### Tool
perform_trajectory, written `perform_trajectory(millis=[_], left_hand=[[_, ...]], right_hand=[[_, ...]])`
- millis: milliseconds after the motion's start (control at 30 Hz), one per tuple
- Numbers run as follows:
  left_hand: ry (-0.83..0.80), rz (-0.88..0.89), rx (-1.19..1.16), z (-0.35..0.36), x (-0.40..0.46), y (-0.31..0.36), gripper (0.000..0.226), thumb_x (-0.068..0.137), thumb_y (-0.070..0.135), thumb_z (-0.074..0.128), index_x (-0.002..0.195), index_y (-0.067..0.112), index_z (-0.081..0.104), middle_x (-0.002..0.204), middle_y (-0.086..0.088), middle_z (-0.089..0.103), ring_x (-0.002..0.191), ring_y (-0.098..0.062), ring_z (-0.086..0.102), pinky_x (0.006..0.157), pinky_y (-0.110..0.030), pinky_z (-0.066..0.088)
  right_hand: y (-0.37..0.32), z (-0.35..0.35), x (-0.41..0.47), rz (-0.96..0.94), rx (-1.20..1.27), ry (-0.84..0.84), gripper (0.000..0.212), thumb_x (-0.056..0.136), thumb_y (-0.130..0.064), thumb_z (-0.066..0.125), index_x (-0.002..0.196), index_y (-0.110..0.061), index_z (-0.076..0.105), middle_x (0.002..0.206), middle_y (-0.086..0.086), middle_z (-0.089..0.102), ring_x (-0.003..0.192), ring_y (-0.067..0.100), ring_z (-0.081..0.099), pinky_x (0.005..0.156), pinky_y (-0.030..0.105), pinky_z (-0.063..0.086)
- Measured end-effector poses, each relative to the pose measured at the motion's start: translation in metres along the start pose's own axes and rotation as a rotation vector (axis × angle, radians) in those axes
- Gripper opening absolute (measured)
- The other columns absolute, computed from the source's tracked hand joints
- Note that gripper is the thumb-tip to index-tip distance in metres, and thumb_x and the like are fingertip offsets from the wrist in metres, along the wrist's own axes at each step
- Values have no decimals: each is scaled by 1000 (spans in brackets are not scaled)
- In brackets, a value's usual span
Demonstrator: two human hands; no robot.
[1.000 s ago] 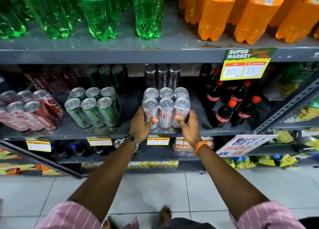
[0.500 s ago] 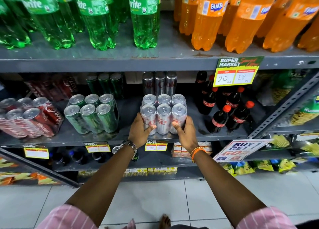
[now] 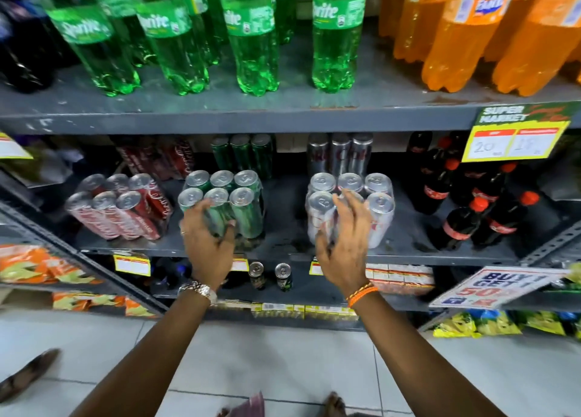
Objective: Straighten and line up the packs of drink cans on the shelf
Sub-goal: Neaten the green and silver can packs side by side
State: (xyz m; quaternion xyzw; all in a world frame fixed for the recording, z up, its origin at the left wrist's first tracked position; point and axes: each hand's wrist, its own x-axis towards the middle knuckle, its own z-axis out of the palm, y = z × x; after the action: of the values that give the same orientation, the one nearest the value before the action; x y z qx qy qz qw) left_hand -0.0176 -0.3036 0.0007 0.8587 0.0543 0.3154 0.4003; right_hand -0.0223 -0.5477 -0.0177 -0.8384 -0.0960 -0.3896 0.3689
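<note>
I see three six-packs of slim cans in a row on the grey shelf point(image 3: 405, 243) across the middle of the frame. The silver pack point(image 3: 350, 209), right of centre, is shrink-wrapped, two rows of three, tops plain metal, standing about upright and square to the shelf edge. The green pack point(image 3: 224, 207), just left of centre, is wrapped the same way and leans slightly to the right. The red pack point(image 3: 121, 210), at centre left, tilts hard to the left, its cans slanting out of line with the others. More cans of each colour stand behind in the dark.

My right hand point(image 3: 342, 246) is in front of the silver pack with fingers spread and loose; it grasps nothing, though blur keeps me from saying if the fingertips touch the wrap. My left hand point(image 3: 207, 240) is spread open in front of the green pack's lower left corner, not closed on it; contact I cannot tell.
</note>
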Motion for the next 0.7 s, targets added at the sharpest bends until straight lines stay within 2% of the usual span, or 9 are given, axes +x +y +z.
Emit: perform_trajectory(millis=[67,167,233,300,333,400,467,533,700], left_hand=[[-26,-59,67,-14,17,-25,63,75,26,66,130,1,47,126,-20,50,123,-37,45,107,-46,37],[-291,-269,80,-21,40,-61,83,79,35,69,145,5,29,145,-20,34,140,-38,31,115,-54,30],[-425,-246,34,-20,50,-77,85,82,30,75,149,10,27,154,-17,23,147,-36,21,120,-52,24],[-451,-152,-48,-18,56,-86,66,83,21,76,139,18,41,149,-10,33,142,-31,31,119,-50,30],[-444,-174,-83,-19,59,-89,63,83,18,75,137,14,44,145,-11,40,139,-32,38,116,-51,34],[-435,-284,-122,-22,62,-95,64,84,18,74,137,6,41,141,-15,49,133,-32,47,110,-47,42],[-442,-314,-122,-25,62,-103,64,86,23,73,138,8,39,140,-12,55,129,-29,52,105,-43,45],[-461,-321,-144,-26,63,-108,60,88,25,70,138,12,41,138,-9,59,127,-27,56,105,-45,47],[-467,-340,-158,-22,67,-106,57,88,26,70,137,11,45,130,-9,66,118,-26,62,101,-44,50]], right_hand=[[-24,22,1,-60,47,-86,51,88,-13,59,138,-11,47,145,7,42,137,25,41,120,44,33],[-59,64,-2,-44,40,-357,52,88,-21,58,138,-13,45,139,6,45,130,24,45,114,43,39],[-75,93,-3,118,58,-515,63,89,-32,60,143,-13,35,138,6,40,129,25,41,112,39,40],[-79,118,0,334,101,-613,77,88,-41,65,147,-9,27,137,8,37,130,27,37,113,37,38],[-79,129,2,423,124,-646,80,88,-42,67,148,-7,26,138,10,37,131,27,36,114,37,36],[-77,144,6,536,171,-661,74,89,-39,68,143,-5,30,137,13,41,132,29,39,112,39,38],[-72,152,7,560,163,-623,56,93,-32,64,134,-4,37,134,16,48,128,32,46,106,40,44],[-67,155,8,564,157,-595,43,95,-26,62,125,-4,40,130,17,54,122,33,52,98,41,47],[-60,151,16,594,184,-619,38,95,-15,61,125,-8,38,134,11,56,117,23,54,90,26,43]])
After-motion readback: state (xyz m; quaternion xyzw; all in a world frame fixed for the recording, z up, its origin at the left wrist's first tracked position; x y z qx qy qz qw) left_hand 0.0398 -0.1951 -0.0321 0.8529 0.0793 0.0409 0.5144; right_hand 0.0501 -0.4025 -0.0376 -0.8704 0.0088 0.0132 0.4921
